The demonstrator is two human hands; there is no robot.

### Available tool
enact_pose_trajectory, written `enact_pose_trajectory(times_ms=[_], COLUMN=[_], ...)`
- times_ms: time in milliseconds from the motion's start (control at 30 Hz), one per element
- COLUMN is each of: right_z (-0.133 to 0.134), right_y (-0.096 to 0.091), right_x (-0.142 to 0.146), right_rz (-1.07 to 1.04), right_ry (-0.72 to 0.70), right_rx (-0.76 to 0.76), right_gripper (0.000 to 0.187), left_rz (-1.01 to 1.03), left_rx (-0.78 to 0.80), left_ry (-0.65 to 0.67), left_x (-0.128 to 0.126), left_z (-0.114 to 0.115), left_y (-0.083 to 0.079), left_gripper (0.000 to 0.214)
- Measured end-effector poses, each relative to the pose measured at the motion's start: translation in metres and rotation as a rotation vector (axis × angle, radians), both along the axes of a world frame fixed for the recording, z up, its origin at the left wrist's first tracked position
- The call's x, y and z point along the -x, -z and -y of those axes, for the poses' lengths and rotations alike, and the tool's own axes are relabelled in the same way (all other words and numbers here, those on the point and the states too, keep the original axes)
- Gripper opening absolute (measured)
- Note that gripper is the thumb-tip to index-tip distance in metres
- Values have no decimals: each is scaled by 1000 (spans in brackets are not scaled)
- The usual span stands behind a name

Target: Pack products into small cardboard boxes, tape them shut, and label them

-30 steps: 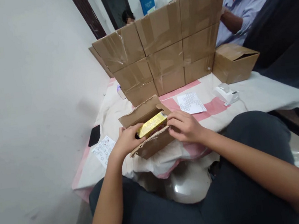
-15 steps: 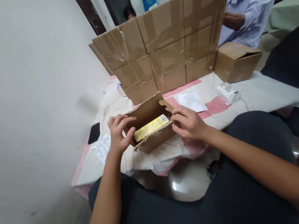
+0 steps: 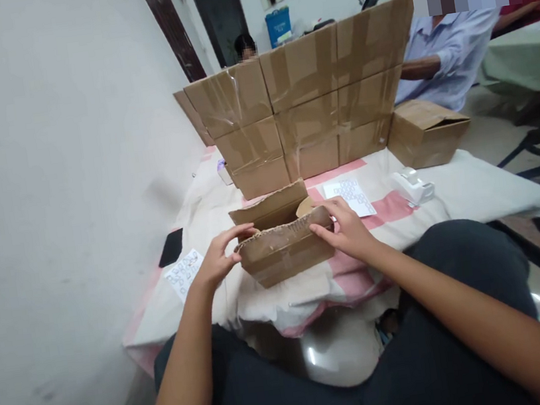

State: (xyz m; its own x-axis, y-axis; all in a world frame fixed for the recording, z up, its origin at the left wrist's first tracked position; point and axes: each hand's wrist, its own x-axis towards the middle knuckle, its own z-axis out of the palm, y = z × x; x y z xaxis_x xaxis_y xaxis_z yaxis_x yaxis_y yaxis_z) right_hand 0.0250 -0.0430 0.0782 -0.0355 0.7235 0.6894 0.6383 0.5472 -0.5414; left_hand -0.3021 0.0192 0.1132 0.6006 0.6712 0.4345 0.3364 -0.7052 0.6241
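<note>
Black flat object [image 3: 171, 248]: on the table, at nine o'clock from the open carton [image 3: 286, 264].
Printed sheet [image 3: 184, 276]: small outlined shapes, between eight and nine.
Left hand [image 3: 217, 258]: fingers bent over the carton's nine-o'clock end, thumb apart from them; whether it grips cannot be told.
Purple-and-white box [image 3: 224, 172]: at eleven, beside the foot of the cardboard screen [image 3: 305, 107], which stands, taped, at twelve to one.
Open carton: brown, flaps raised, upright on the pink-and-white cloth [image 3: 274, 306], between both hands; near flap hides most of its interior.
Right hand [image 3: 347, 228]: closed on that flap's right corner, thumb outside, fingers behind.
Second sheet [image 3: 350, 198]: at two.
White tape dispenser [image 3: 414, 187]: between two and three.
Larger cardboard box [image 3: 426, 137]: at two, farther off, top slightly gaping.
Person in a pale-blue shirt [image 3: 455, 59]: beyond it.
</note>
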Motion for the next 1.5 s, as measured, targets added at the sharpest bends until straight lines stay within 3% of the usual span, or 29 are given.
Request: enact_pose_trajectory(times_ms=[133,200,300,433,533,733,933,1100,1200,1367,1500], right_z=[1,-3,-14,-27,-29,-25,-21,-18,-16,-13,-11], right_y=[0,1,3,6,7,12,13,11,11,11,11], right_x=[6,6,1,-8,-10,-6,-6,-4,-3,-1,-1], right_rz=[-30,-37,-57,-90,-101,22,61,63,58,47,53], right_ry=[-1,10,-1,-98,-147,-156,-128,-117,-105,-94,-90], right_rx=[-19,0,93,224,231,75,68,72,58,55,79], right_gripper=[53,64,79,93,86,42,37,37,36,34,35], left_rz=[6,-7,-52,24,20,38,50,-48,-211,-511,-707], left_rx=[-35,-93,-157,-174,-162,-114,-19,43,109,199,286], left_ry=[-102,-168,-215,-150,-110,-79,-94,-279,-451,-932,-1150], left_x=[-8,-11,-16,-19,-19,-18,-10,1,21,95,158], left_z=[2,-1,-5,-7,-4,-3,-6,-15,-35,-81,-100], left_y=[3,6,11,13,9,6,7,15,23,35,48], left_gripper=[53,48,66,82,66,27,24,31,31,37,40])
